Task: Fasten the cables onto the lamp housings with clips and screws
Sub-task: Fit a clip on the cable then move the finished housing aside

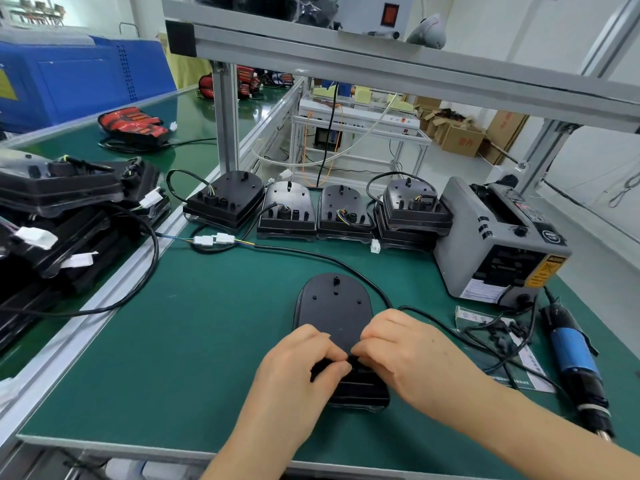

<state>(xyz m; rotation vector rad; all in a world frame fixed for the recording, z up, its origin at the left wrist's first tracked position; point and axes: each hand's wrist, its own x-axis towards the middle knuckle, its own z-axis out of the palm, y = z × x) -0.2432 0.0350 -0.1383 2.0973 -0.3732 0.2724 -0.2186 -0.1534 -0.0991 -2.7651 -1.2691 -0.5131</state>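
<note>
A black lamp housing [334, 306] lies back-up on the green mat in front of me. Both hands meet at its near end. My left hand [301, 362] and my right hand [405, 351] pinch a small black part there, either the cable end or a clip; fingers hide it. The housing's black cable [325, 256] curves away to white connectors [213, 239]. Small black clips [502, 336] lie on a plastic bag to the right.
A row of black lamp housings [287, 213] stands at the back of the mat. A grey tape dispenser [498, 244] sits at the right, an electric screwdriver [575, 365] near the right edge. Stacked housings [69, 209] fill the left conveyor.
</note>
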